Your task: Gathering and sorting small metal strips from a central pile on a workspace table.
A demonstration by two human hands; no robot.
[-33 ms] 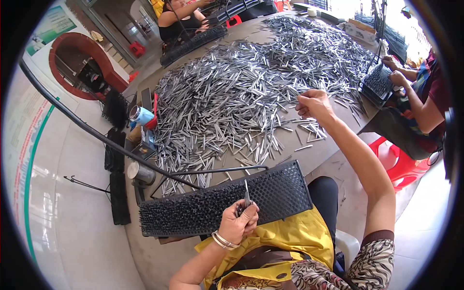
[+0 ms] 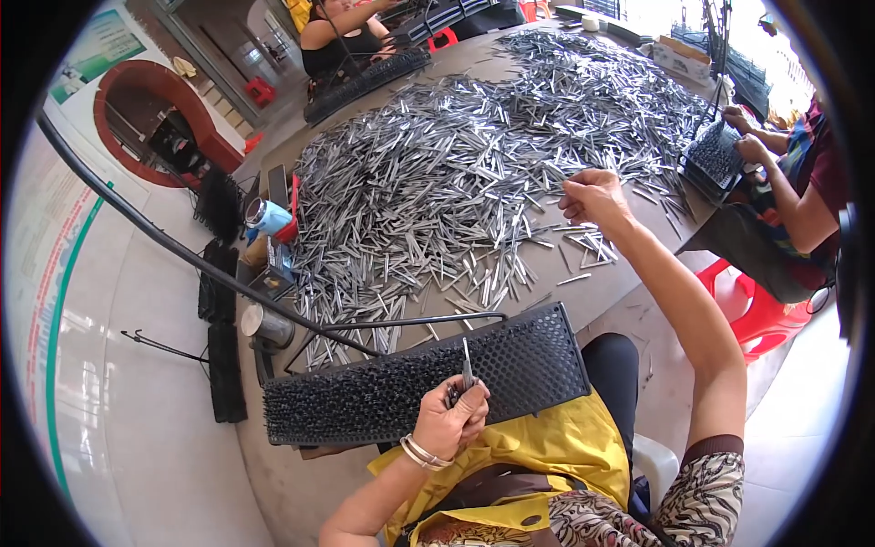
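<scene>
My left hand point(image 2: 453, 415) is closed around a small bundle of thin metal strips point(image 2: 468, 357), which stick up past the thumb. It is in front of a long black perforated rack point(image 2: 538, 360). The rack's left part is densely filled with dark upright pieces point(image 2: 351, 397), while the right part shows bare holes. My right hand point(image 2: 592, 199) is raised near the right edge of a wide pile of silvery metal strips point(image 2: 419, 191). Its fingers are pinched together; whatever is between them blends with the pile and cannot be made out.
A bent black rod point(image 2: 182, 242) crosses from the upper left to the rack. At the table's left edge are a metal can point(image 2: 266, 326) and a blue cup point(image 2: 267, 217). On the right, a co-worker's hands point(image 2: 749, 137) hold another rack point(image 2: 713, 157). Another person point(image 2: 351, 46) sits at the far side.
</scene>
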